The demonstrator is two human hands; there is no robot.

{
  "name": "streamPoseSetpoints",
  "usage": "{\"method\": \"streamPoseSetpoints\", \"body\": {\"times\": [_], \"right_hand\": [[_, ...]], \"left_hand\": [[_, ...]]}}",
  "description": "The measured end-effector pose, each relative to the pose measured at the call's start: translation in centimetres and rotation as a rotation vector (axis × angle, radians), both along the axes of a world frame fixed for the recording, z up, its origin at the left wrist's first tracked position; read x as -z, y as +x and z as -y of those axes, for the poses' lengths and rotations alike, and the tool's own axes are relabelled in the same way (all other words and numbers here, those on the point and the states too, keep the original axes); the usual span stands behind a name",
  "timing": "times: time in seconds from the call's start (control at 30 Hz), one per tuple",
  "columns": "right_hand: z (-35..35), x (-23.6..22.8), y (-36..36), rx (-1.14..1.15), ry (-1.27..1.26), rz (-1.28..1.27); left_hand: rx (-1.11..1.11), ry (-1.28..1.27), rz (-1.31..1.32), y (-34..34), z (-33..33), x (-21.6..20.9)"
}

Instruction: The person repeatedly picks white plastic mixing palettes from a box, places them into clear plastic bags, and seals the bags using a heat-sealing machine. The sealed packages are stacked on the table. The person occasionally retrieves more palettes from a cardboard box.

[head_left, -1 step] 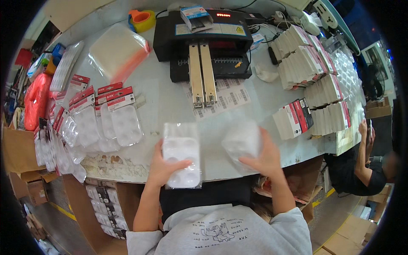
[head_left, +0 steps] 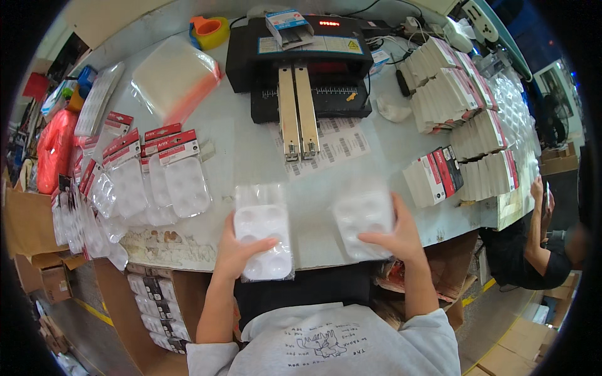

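Observation:
My left hand (head_left: 239,249) is closed around a white plastic palette (head_left: 262,222) with round wells, inside a clear bag whose loose end points away from me. Its thumb lies across the palette's face. To the right, my right hand (head_left: 396,237) grips another bagged white palette (head_left: 362,216), thumb on top and fingers hidden beneath. This one is slightly blurred, and I cannot tell whether several are stacked there. Both are held apart from each other over the table's front edge.
Bagged palettes with red header cards (head_left: 182,178) lie at the left. A black machine with two metal rails (head_left: 298,113) stands at the back. Stacks of header cards (head_left: 464,100) fill the right side. Clear bags (head_left: 172,78) and a tape roll (head_left: 210,31) sit back left. Another person (head_left: 533,250) is far right.
The palette in my right hand has tipped to show its wells and is less blurred. My left hand has shifted slightly left with its palette.

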State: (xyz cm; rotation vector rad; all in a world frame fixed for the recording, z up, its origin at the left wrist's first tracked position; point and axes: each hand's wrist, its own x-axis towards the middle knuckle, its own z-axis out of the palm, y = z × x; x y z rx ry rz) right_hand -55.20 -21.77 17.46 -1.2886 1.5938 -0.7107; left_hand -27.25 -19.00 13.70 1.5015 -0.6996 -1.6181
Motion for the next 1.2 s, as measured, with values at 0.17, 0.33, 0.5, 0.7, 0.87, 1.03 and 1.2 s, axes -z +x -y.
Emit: {"method": "streamPoseSetpoints", "body": {"times": [0.17,0.33,0.5,0.7,0.87,1.03,1.2], "right_hand": [[-1.8,3.2,0.2,-0.002,0.406,0.531],[-3.7,4.8,-0.3,-0.109,0.114,0.137],[-4.5,3.2,1.1,-0.116,0.098,0.295],[-6.6,5.1,1.8,-0.105,-0.003,0.204],[-4.8,2.1,-0.1,-0.026,-0.064,-0.028],[3.0,-0.7,-5.5,0.262,-0.576,-1.068],[6.0,3.1,-12.8,0.148,-0.281,-1.183]], "left_hand": [[0.016,0.013,0.100,-0.5,-1.7,1.4],[0.038,-0.103,0.173,-0.5,-2.1,-0.7],[0.185,-0.014,0.096,-1.9,-2.1,-1.4],[0.197,-0.112,0.054,-2.9,-2.8,-0.2],[0.019,-0.208,0.456,-0.5,-1.4,-0.8],[-0.023,-0.313,0.670,-0.6,0.9,-0.9],[-0.003,-0.290,0.615,-1.5,1.8,0.0]]}}
